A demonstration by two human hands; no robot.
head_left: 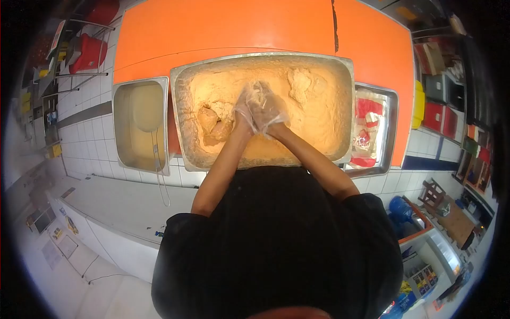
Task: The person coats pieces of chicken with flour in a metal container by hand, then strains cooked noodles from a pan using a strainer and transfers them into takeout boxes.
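Note:
A large metal tray [178, 114] holds pale orange breading flour [313, 127]. Over its middle, my left hand [245, 109] and my right hand [271, 109], both in clear plastic gloves, are pressed together. Both are closed around a flour-coated piece [258, 93], apparently chicken, which shows only in part between the fingers. To the left, raw-looking chicken pieces [220, 129] lie partly sunk in the flour. Toward the back right of the tray rests a heavily floured lump [300, 82].
On the left stands a smaller metal pan [118, 122] of yellowish liquid, with a long-handled round strainer [146, 118] in it. A right-hand metal tray [392, 127] holds a red-and-white bag [367, 125]. Everything sits along an orange counter [228, 26].

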